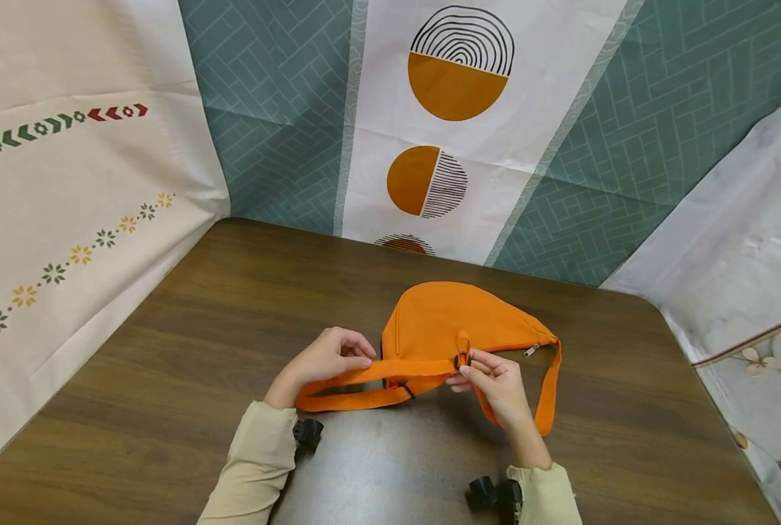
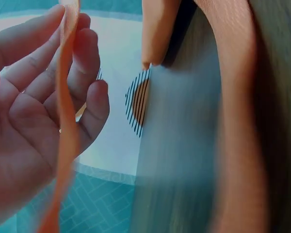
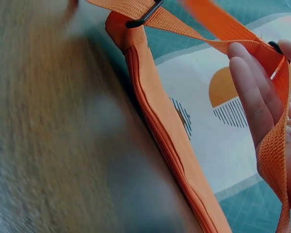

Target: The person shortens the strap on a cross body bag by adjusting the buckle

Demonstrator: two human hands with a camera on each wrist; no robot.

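Note:
An orange sling bag lies on the table, its rounded side toward the back. My left hand pinches the orange strap between thumb and fingertips, left of the bag; in the left wrist view the strap runs down past the palm. With thumb and fingers, my right hand holds the strap at a black slider buckle, in front of the bag. The slider is partly covered by the thumb in the right wrist view. A second black buckle sits on the strap's lower run.
The bag's zipper pull hangs at its right end, near a strap loop that reaches the brown wooden table. Patterned cloths hang behind the table and at both sides.

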